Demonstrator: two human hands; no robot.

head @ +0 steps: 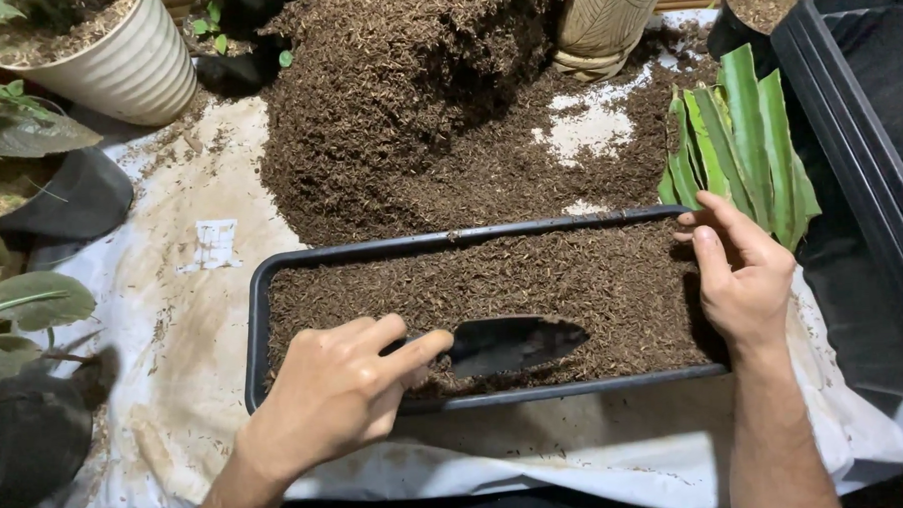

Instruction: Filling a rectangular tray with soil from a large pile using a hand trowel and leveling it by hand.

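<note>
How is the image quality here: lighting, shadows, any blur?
Head view: lit from above and in front, sharp throughout, no motion blur; the left hand on the trowel and the right hand on the black tray's rim are crisp; corners fall dark; the white sheet looks slightly overexposed.

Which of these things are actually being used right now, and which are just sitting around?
In use: left hand gripping black trowel; right hand steadying black planter tray; soil in tray.

Lying about: soil heap, cream pot, green cuttings, white sheet.
</note>
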